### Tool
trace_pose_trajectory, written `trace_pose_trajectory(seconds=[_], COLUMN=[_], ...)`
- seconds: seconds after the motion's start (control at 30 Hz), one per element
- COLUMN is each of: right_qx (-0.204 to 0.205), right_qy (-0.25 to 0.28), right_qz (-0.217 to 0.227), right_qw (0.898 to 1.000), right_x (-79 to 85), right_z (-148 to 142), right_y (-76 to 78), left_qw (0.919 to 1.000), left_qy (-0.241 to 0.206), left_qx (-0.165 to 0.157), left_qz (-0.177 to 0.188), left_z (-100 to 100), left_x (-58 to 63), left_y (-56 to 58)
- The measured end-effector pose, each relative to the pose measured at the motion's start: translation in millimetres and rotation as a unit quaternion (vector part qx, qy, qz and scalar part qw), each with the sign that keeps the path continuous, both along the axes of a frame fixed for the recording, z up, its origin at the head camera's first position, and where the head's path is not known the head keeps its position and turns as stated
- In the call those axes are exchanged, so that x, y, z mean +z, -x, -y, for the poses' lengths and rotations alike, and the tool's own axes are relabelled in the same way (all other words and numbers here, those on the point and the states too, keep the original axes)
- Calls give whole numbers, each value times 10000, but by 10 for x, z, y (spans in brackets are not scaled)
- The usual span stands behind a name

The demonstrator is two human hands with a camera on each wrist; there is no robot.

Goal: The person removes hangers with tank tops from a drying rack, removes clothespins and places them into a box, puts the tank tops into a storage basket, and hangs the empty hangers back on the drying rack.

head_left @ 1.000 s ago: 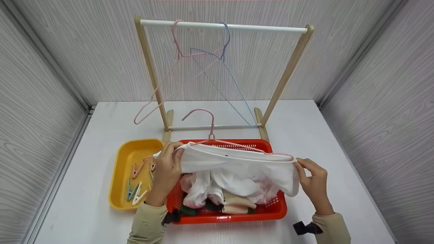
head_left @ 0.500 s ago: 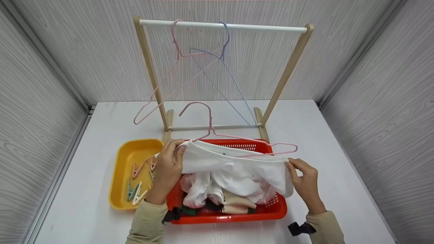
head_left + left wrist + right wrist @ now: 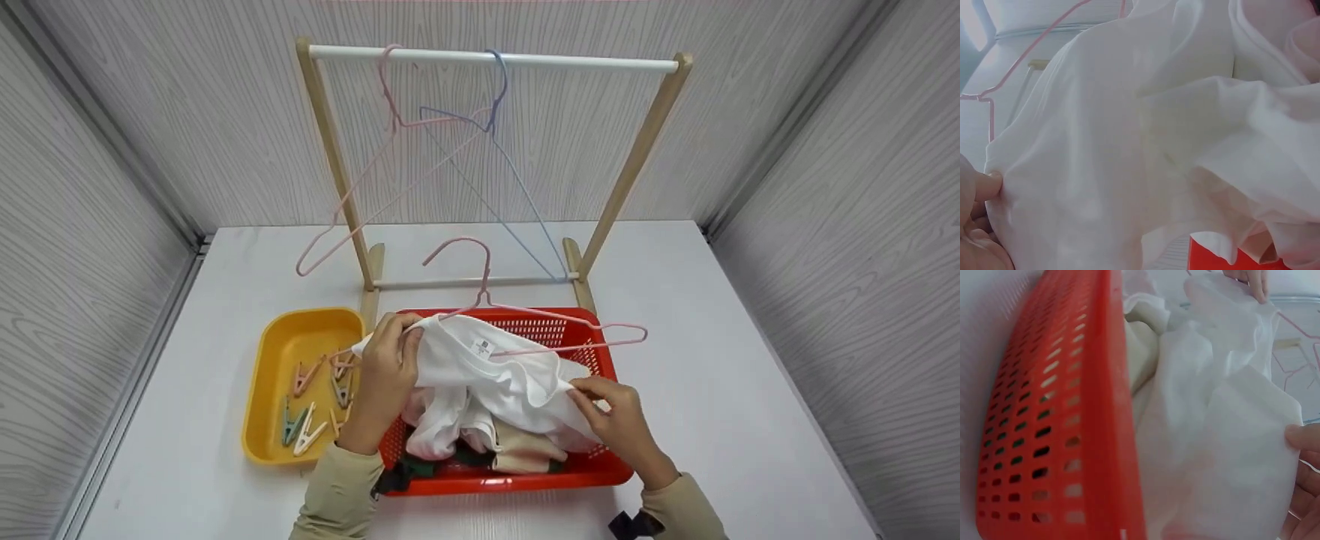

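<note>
A white shirt (image 3: 480, 375) with a small label inside its neckline stretches over the red basket (image 3: 517, 484). My left hand (image 3: 386, 371) pinches its left side between thumb and fingers; the left wrist view shows the thumb (image 3: 988, 185) pressed on the cloth. My right hand (image 3: 619, 420) pinches the neckline edge, lower and nearer me. A pink hanger (image 3: 487, 276) runs into the neck opening. Its left tip pokes out beyond my left hand, while its right arm lies outside the cloth. Whether my left hand also grips the hanger is hidden.
More crumpled clothes (image 3: 517, 448) fill the red basket. Left of it stands a yellow tray (image 3: 259, 405) with several clothespins (image 3: 307, 435). Behind, a wooden rack (image 3: 637, 157) bears a pink hanger (image 3: 364, 176) and a blue hanger (image 3: 525, 187) on its white bar.
My right hand has moved left and toward me with the neckline edge, bunching the cloth. The hanger's right end has come out of the shirt, and the label now shows.
</note>
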State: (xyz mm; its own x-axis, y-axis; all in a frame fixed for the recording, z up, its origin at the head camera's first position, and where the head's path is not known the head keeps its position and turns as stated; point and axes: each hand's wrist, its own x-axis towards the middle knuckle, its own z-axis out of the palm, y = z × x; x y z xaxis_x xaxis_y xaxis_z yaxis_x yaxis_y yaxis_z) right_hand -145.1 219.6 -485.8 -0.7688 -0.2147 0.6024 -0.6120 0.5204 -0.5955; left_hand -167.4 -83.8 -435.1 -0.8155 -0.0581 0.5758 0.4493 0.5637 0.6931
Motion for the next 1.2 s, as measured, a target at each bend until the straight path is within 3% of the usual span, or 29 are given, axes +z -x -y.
trace_pose_trajectory(seconds=[0.1, 0.2, 0.4, 0.57, 0.67, 0.8, 0.93, 1.2], right_qx=[271, 526, 929, 1082, 1167, 1190, 1129, 645], right_qy=[-337, -676, -1151, -1688, -1745, -1617, -1480, -1069], right_qz=[183, 681, 1785, 2320, 2459, 2218, 1658, 758], right_qw=[9989, 9940, 9728, 9518, 9463, 9542, 9684, 9893], right_x=[-74, -119, -178, -211, -214, -201, -191, -61], right_z=[82, 137, 183, 189, 179, 157, 125, 35], right_y=[-24, -49, -62, -43, -33, -36, -43, -38], left_qw=[10000, 9999, 9994, 9989, 9990, 9989, 9987, 9988], left_qy=[-31, -56, 18, 145, 166, 119, 121, 136], left_qx=[-63, -136, -346, -436, -421, -444, -474, -453], left_qz=[32, 4, 81, 2, 52, 121, 160, 148], left_z=[-12, -24, -77, -114, -125, -126, -120, -121], left_x=[-7, -26, -90, -125, -130, -124, -122, -137], left_y=[-3, -1, -9, -13, -16, -18, -17, -7])
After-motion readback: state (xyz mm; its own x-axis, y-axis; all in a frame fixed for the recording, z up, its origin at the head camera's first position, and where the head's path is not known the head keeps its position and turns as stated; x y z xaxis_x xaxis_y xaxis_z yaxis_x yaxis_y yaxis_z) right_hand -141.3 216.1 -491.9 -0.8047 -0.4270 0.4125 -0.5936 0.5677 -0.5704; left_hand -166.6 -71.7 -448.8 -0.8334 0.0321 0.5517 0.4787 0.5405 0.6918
